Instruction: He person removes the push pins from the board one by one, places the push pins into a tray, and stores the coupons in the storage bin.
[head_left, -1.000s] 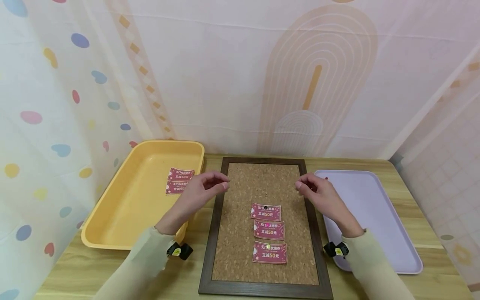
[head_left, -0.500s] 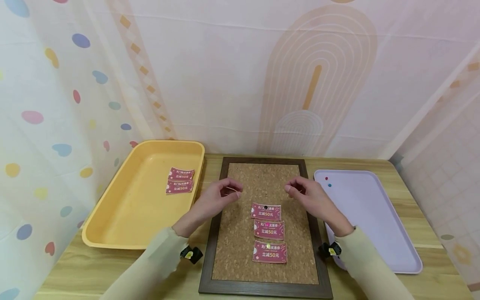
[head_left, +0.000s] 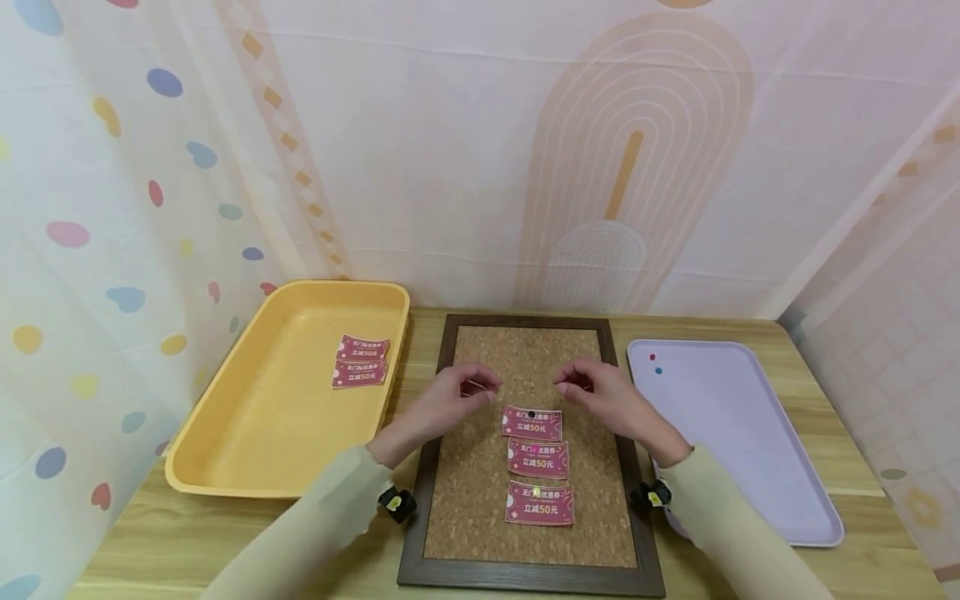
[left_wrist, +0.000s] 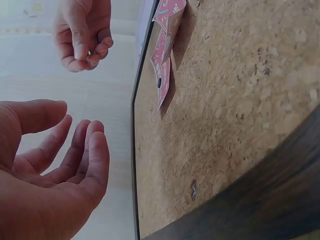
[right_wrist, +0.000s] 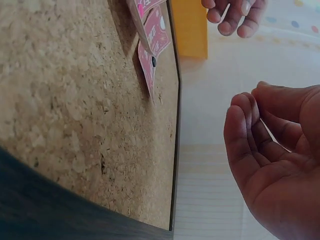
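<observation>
Over the cork board (head_left: 472, 500) both hands hover apart from each other, fingers loosely curled. My left hand (head_left: 442, 402) is above the board's left part; in the left wrist view the hand (left_wrist: 55, 175) shows a gap between thumb and fingers, with nothing held. My right hand (head_left: 615, 400) is above the right part; in the right wrist view the hand (right_wrist: 280, 150) has its thumb against the index finger and no visible object. Between and below them, a pink coupon (head_left: 531, 427) carries a black pin, a middle coupon (head_left: 538, 462) a pink pin, the lowest coupon (head_left: 540, 508) a yellow-green one.
A yellow tray (head_left: 262, 425) on the left has two overlapping coupons (head_left: 359, 374). To the right, a lilac tray (head_left: 742, 442) contains a red pin (head_left: 652, 357) and a blue pin (head_left: 658, 371). Behind the table hangs a patterned curtain (head_left: 450, 167).
Both hands have moved inward over the board, closer to each other. The blue pin in the lilac tray has come into view. Coupons and trays have stayed put.
</observation>
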